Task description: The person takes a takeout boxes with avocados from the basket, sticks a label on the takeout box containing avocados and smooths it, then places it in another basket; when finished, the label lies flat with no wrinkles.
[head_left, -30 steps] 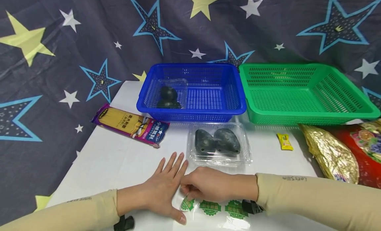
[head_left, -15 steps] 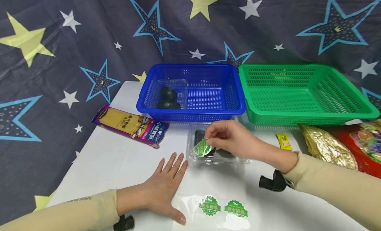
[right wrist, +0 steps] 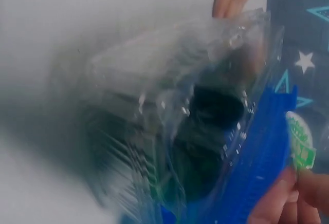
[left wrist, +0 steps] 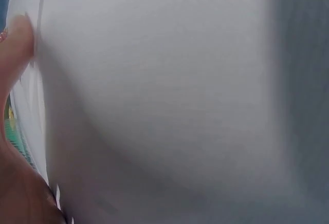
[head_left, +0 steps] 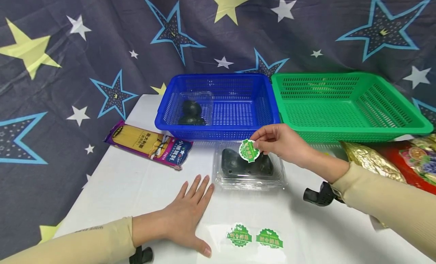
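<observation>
Between thumb and fingers, my right hand [head_left: 284, 145] pinches a round green-and-white sticker [head_left: 249, 151] by its edge. The sticker hangs over a clear plastic clamshell box [head_left: 252, 182] that holds dark avocado-like fruit [head_left: 235, 163]. In the right wrist view the sticker [right wrist: 300, 142] shows beside the box [right wrist: 180, 106], which is blurred. My left hand [head_left: 184, 216] lies flat with fingers spread, its thumb by the left edge of a sticker sheet [head_left: 245, 252]. Two green stickers [head_left: 239, 235] are on that sheet. Only part of the left hand [left wrist: 15, 54] enters the left wrist view.
Behind the box stand a blue basket [head_left: 218, 133], with another clear box of dark fruit [head_left: 192, 113] inside, and a green basket [head_left: 354, 135]. A pasta packet [head_left: 150, 145] lies at left. Gold and red bags [head_left: 374, 162] lie at right, partly behind the right arm.
My right hand has peeled a sticker from the sheet beside my left hand and carried it up and away to above the clear box. The left hand has stayed in place.
</observation>
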The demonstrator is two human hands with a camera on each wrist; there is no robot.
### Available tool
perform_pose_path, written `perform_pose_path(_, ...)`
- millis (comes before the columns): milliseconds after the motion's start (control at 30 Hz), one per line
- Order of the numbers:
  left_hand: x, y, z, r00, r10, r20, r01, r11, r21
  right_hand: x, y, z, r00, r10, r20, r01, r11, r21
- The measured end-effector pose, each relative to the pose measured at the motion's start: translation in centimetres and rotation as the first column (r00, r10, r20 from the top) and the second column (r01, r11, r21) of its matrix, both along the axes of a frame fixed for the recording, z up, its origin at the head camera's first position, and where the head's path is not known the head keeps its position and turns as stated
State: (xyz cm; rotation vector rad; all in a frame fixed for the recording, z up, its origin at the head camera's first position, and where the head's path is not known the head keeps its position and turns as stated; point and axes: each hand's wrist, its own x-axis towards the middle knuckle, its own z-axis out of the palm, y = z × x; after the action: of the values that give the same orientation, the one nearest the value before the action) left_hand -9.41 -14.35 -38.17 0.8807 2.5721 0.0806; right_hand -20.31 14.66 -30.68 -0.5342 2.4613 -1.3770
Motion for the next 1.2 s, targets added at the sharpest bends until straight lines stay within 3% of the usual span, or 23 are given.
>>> perform_pose_path(167,0.0,0.0,0.2,1.0,0.0,0.014,0.0,1.0,0.016,-0.4,-0.2,0.2,0.994,0.049,-0.095,-0.041,0.996,0.081)
perform_pose_path(333,-0.1,-0.1,0.3,1.0,0.007,0.019,-0.008,0.999,0.041,-0.8,-0.9,-0.1,0.987,0.135,-0.09,-0.126,0.987,0.097)
perform_pose_path(467,-0.4,0.0,0.6,0.997,0.071,0.018,-0.072,0.992,0.1,-1.0,-1.4,-0.2,0.978,0.18,-0.101,-0.167,0.978,0.122)
perform_pose_path(600,-1.7,0.4,1.2,0.985,0.146,-0.09,-0.124,0.969,0.214,-1.1,-1.6,-0.2,0.971,0.2,-0.128,-0.179,0.971,0.16)
perform_pose_path(700,-3.3,1.1,1.8,0.966,0.151,-0.211,-0.092,0.959,0.267,-1.2,-1.7,-0.3,0.967,0.211,-0.141,-0.185,0.966,0.179)
perform_pose_path(800,-5.0,2.0,2.3,0.953,0.125,-0.275,-0.045,0.959,0.28,-1.2,-1.7,-0.3,0.962,0.223,-0.157,-0.191,0.962,0.196)
perform_pose_path(1000,-7.2,3.4,2.5,0.955,0.098,-0.279,-0.028,0.969,0.246,-1.5,-2.0,-0.8,0.962,0.227,-0.154,-0.195,0.961,0.197)
perform_pose_path(1200,-8.0,4.0,2.5,0.959,0.092,-0.267,-0.041,0.981,0.191,-1.6,-2.2,-1.0,0.961,0.226,-0.157,-0.19,0.958,0.214)
